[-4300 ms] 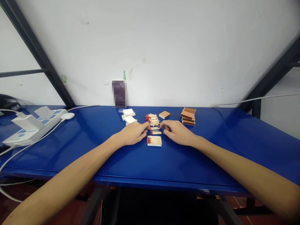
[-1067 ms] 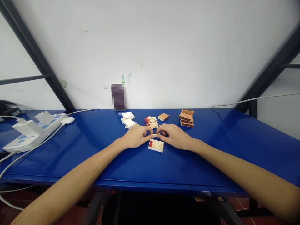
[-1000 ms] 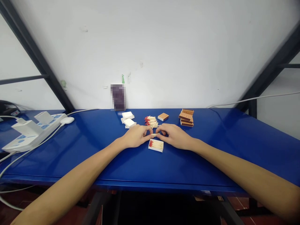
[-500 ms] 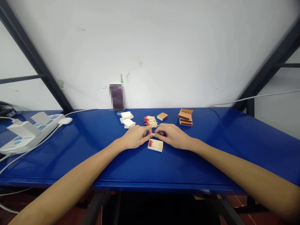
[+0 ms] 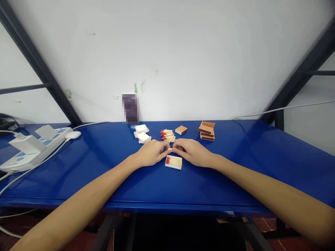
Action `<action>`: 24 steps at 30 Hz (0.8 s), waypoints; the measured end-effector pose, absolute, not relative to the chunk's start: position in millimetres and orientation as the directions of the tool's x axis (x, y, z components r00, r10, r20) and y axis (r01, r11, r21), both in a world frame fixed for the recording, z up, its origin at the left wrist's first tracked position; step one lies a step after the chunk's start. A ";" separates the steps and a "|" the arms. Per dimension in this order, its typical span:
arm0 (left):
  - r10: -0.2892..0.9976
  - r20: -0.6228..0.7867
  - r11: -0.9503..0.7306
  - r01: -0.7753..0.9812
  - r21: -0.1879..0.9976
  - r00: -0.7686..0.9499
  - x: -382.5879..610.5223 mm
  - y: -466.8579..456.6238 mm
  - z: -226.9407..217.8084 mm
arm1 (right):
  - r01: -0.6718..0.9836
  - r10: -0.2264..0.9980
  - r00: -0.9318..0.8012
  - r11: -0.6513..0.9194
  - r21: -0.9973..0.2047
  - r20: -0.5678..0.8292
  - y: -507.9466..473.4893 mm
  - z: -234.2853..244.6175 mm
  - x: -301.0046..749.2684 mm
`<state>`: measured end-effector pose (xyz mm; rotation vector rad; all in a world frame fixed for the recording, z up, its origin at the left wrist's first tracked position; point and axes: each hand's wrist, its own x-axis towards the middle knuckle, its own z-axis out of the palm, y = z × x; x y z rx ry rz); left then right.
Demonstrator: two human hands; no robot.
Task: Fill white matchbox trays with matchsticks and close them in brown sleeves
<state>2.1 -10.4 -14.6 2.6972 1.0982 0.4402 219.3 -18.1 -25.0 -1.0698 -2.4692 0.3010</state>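
Both my hands rest on the blue table [image 5: 235, 174] with their fingertips meeting. My left hand [image 5: 150, 153] and my right hand [image 5: 193, 152] are each pinched on the ends of a small bundle of matches [image 5: 171, 149] held between them. Just in front of the hands lies an open white matchbox tray [image 5: 173, 162] with red-tipped matches in it. Behind the hands is a loose pile of matches [image 5: 168, 134].
White empty trays [image 5: 142, 132] lie behind my left hand. A brown matchbox sleeve [image 5: 181, 130] and a stack of brown sleeves [image 5: 207, 130] sit at the back right. A white power strip [image 5: 31, 146] with plugs and cables lies far left. A blurred dark object [image 5: 130, 108] leans on the wall.
My hands drew back from the loose pile toward the tray with a few matches pinched between them. Over the last second they barely shifted.
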 end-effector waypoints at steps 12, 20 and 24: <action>0.701 0.172 -0.710 0.700 0.081 0.692 2.7 -10.7 -13.5 | 0.633 0.743 -0.586 0.668 -0.391 0.322 -19.8 -24.4 217.9; 0.698 0.181 -0.713 0.695 0.091 0.692 2.4 -10.9 -14.3 | 0.623 0.718 -0.608 0.696 -0.358 0.339 -15.7 -25.6 219.9; 0.695 0.191 -0.716 0.690 0.101 0.693 1.2 -10.0 -15.0 | 0.662 0.735 -0.594 0.678 -0.320 0.327 -15.6 -25.8 219.5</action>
